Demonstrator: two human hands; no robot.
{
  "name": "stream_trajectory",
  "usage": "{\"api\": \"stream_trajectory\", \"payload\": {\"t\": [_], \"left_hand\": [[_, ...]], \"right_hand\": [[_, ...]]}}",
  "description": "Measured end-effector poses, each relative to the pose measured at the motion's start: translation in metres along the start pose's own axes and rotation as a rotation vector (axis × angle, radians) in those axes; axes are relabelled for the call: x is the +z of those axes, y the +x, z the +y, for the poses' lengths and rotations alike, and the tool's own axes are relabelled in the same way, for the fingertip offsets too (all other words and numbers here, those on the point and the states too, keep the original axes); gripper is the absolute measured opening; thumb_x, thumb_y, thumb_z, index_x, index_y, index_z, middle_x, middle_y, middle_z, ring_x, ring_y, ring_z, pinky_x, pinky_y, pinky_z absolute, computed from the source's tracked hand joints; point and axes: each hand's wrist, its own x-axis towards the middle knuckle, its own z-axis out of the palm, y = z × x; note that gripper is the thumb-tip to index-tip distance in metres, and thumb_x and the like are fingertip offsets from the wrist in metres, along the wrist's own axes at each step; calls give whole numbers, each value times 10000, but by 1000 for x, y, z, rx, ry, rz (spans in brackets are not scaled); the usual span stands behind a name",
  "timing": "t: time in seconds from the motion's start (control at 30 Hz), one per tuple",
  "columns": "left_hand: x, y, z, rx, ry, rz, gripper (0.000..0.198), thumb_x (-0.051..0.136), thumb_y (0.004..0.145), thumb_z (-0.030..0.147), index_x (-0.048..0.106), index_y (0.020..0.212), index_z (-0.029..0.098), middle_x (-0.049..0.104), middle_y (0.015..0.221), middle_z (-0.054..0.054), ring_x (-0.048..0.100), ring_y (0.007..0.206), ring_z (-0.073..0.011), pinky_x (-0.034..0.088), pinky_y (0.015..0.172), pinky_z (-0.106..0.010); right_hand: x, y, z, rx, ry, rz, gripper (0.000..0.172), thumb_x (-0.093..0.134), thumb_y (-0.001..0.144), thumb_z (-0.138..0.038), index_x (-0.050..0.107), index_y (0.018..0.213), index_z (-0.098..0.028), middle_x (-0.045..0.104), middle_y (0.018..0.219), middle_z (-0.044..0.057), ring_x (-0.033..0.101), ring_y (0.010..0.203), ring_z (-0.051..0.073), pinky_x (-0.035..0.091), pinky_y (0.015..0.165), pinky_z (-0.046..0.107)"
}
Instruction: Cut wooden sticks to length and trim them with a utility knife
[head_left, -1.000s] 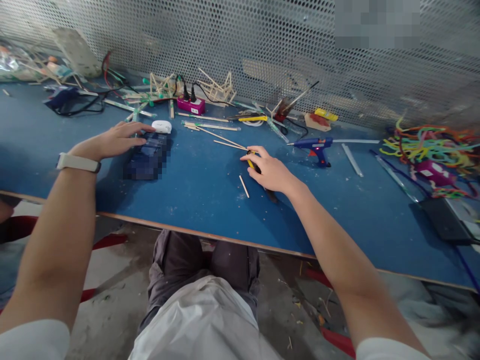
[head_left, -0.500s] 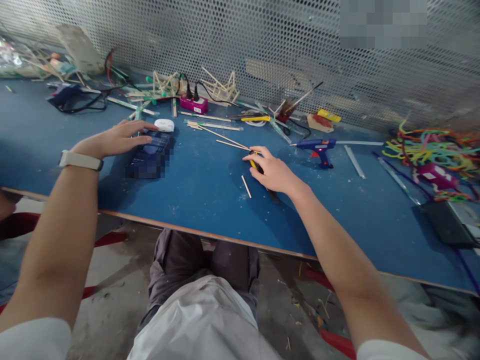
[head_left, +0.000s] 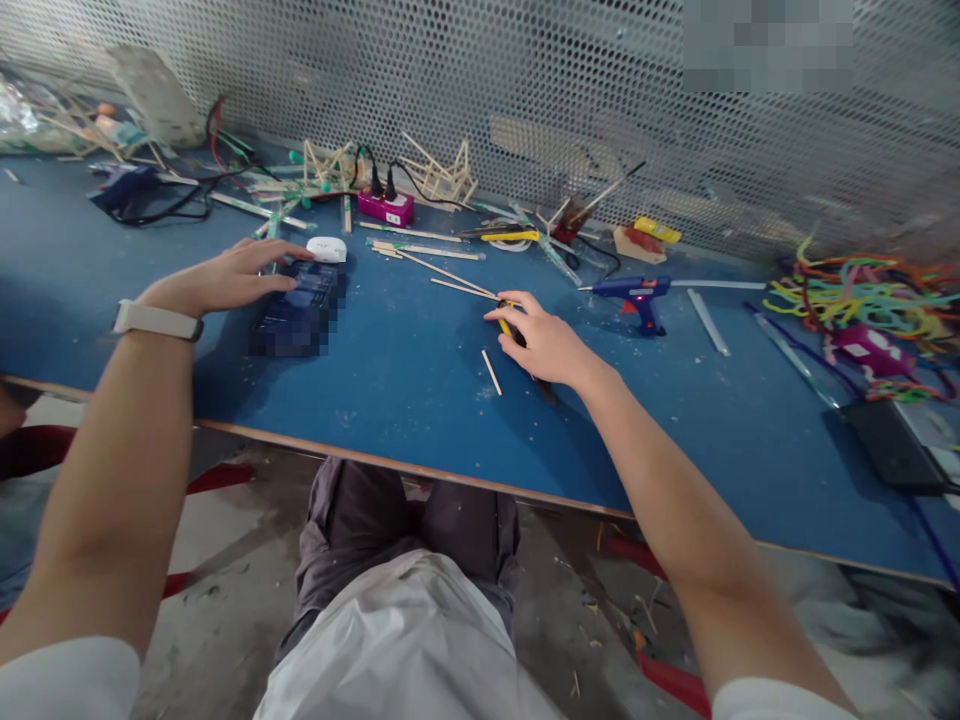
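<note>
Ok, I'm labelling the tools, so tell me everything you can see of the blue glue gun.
The glue gun looks like blue plastic, with an orange-red trigger and a small glowing light near the grip. It lies on its side on the blue table, nozzle pointing left. A pale translucent stick extends from its rear. The right hand is apart from it.

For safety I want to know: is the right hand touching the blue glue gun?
Apart. The head view shows blue tabletop between the right hand and the blue glue gun, which lies beyond it to the right.
</note>
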Motion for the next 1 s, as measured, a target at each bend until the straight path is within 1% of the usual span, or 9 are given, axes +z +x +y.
{"api": "stream_trajectory", "payload": {"t": [0.2,0.33,0.4,0.47,0.63,0.73,0.83,0.9,1.0], "left_hand": [[1,1,-6,10,-31,9,893,485,1015,661,523,1772,189,577,1804,-132,514,1660,-394,342,1479,-631],[1,0,-9,28,-56,4,902,528,989,627,507,1780,194,566,1822,-119,535,1646,-363,364,1477,-581],[1,-2,-9,32,-61,3,911,541,983,647,515,1776,200,571,1820,-112,535,1644,-360,367,1476,-575],[0,-3,-9,36,-60,2,918,541,985,677,525,1771,203,579,1811,-113,534,1639,-367,371,1470,-585],[-2,-4,-7,50,-45,-4,949,525,997,768,528,1773,221,594,1791,-106,549,1610,-363,371,1467,-585],[-2,-5,-8,57,-35,-5,963,512,1002,783,524,1780,215,604,1777,-111,554,1599,-367,384,1456,-587],[-1,-4,-11,75,-25,2,994,532,979,798,528,1776,205,601,1779,-121,556,1601,-370,396,1447,-585],[0,-1,-12,83,-17,17,1001,523,979,813,546,1759,185,627,1751,-139,592,1559,-361,426,1426,-576],[3,4,-14,77,-6,41,924,443,1051,776,584,1729,165,708,1641,-154,660,1440,-336,481,1374,-554]], "right_hand": [[1,0,0,6,-3,-5,540,486,1138,-400,684,1622,-267,424,1911,121,779,1331,417,652,1155,693],[1,0,1,2,-4,2,525,489,1143,-411,694,1608,-282,436,1905,120,791,1287,391,668,1120,663],[1,0,2,-5,-2,6,523,492,1144,-418,696,1607,-288,439,1904,122,796,1259,383,678,1085,649],[1,0,3,-10,-1,4,527,493,1144,-423,693,1613,-288,436,1906,120,791,1276,387,682,1078,640],[1,0,1,2,0,-4,518,500,1144,-403,693,1610,-286,428,1911,120,782,1319,400,673,1122,665],[1,0,0,4,1,0,521,504,1140,-393,693,1612,-280,432,1908,124,770,1358,418,659,1155,688],[0,0,0,10,-1,-3,526,498,1142,-402,689,1615,-278,427,1911,126,775,1347,419,664,1142,690],[0,0,-1,9,-2,-6,527,496,1141,-402,687,1615,-276,425,1913,129,778,1338,416,663,1142,691],[0,0,-1,4,-1,-5,531,490,1140,-397,685,1618,-271,425,1914,132,776,1340,415,651,1168,702]]}}
